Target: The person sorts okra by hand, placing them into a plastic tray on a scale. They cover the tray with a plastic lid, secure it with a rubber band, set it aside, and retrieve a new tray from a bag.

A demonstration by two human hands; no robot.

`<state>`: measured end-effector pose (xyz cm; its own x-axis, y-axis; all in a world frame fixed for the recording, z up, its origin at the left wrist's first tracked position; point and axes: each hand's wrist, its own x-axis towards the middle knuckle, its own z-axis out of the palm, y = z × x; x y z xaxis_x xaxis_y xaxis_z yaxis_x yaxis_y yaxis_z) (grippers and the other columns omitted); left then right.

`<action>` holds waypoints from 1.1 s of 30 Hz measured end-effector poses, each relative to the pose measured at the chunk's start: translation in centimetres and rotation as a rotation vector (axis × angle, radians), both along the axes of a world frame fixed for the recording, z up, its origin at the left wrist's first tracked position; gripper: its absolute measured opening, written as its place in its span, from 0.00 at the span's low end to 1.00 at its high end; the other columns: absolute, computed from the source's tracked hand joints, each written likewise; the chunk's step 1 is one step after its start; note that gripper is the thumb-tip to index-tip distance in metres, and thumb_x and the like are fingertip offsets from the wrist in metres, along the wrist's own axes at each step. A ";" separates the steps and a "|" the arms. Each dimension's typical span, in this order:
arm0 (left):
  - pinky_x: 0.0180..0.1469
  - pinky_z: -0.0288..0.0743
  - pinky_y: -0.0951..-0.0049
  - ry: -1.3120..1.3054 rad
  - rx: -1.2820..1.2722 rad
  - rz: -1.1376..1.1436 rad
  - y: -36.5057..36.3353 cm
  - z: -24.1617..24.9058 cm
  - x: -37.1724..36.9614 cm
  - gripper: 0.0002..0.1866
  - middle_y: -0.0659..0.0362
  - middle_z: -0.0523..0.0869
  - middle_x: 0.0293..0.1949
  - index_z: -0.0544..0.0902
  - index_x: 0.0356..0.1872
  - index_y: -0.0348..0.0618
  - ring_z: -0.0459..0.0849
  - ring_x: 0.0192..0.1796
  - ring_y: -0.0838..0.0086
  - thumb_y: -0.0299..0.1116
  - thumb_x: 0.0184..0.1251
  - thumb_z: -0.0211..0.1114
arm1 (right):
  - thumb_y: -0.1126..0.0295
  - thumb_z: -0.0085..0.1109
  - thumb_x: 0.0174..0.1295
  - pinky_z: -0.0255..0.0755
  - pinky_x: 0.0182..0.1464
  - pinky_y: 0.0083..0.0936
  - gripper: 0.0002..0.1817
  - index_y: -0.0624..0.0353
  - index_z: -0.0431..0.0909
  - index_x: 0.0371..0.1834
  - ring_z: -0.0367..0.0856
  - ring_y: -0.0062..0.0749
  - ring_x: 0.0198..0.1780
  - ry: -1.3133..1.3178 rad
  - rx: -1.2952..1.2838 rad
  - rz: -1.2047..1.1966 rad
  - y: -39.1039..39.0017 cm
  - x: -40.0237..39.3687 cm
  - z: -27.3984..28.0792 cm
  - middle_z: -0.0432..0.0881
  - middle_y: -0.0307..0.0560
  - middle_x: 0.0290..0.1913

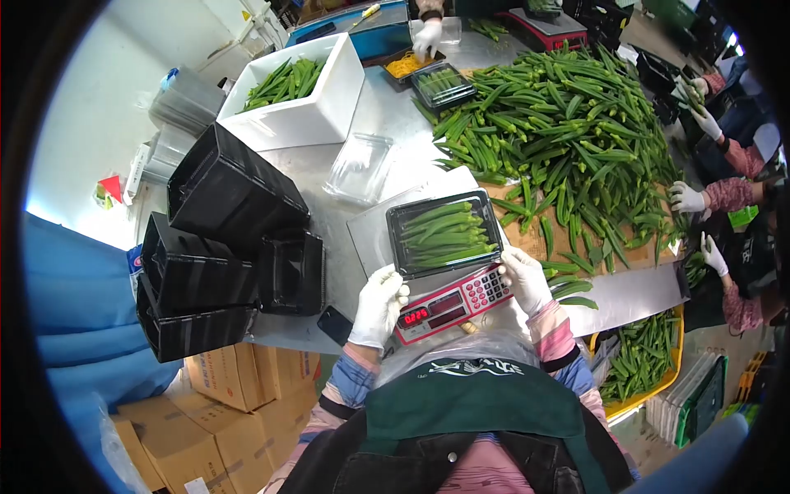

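Observation:
A black plastic tray of okra (445,234), with the green pods laid side by side, is over the plate of a red-and-white digital scale (455,304). The scale's red digits are lit on its near panel. At the tray's near left corner, my left hand (380,306), in a white glove, has its fingers closed at the edge. My right hand (527,281), also gloved, pinches the near right corner. Just beyond the tray is a clear plastic lid (360,170). A dark phone (335,325) lies by my left hand.
Loose okra (568,123) is heaped at the right. Stacks of black trays (234,185) stand left, beyond them a white foam box (292,107) holding okra. A packed tray (443,85) sits at the back. Co-workers' gloved hands (686,198) are along the right side; another gloved hand (427,39) is at the far end.

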<state>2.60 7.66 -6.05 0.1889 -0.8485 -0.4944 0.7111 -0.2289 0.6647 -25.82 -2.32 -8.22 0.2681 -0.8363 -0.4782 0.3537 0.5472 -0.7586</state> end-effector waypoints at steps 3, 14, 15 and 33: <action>0.30 0.71 0.80 0.276 -0.095 -0.021 -0.3 -0.5 0.2 0.15 0.64 0.77 0.37 0.73 0.60 0.38 0.75 0.30 0.81 0.24 0.75 0.60 | 0.71 0.59 0.72 0.65 0.31 0.14 0.11 0.61 0.77 0.54 0.71 0.13 0.32 -0.288 0.142 -0.064 0.0 0.1 -0.4 0.76 0.31 0.36; 0.32 0.78 0.78 -0.250 0.186 -0.403 -0.3 1.9 3.8 0.23 0.58 0.84 0.43 0.70 0.64 0.36 0.84 0.34 0.77 0.28 0.72 0.65 | 0.63 0.62 0.71 0.72 0.29 0.14 0.14 0.61 0.81 0.52 0.82 0.18 0.34 0.306 -0.117 0.278 -2.3 -2.4 2.3 0.85 0.41 0.37; 0.36 0.81 0.75 -0.327 0.143 -0.387 -0.9 2.0 4.6 0.24 0.56 0.86 0.48 0.72 0.64 0.35 0.88 0.40 0.73 0.31 0.72 0.67 | 0.61 0.62 0.71 0.73 0.29 0.15 0.17 0.59 0.81 0.56 0.82 0.17 0.34 0.333 -0.159 0.220 -3.5 -2.3 1.6 0.86 0.42 0.38; 0.67 0.75 0.61 0.250 -0.006 -0.266 -10.8 1.3 5.6 0.16 0.49 0.85 0.56 0.78 0.59 0.31 0.83 0.60 0.62 0.31 0.77 0.59 | 0.68 0.63 0.71 0.74 0.42 0.20 0.10 0.63 0.86 0.46 0.83 0.22 0.37 -0.075 0.001 0.179 -13.1 4.4 -1.6 0.88 0.38 0.39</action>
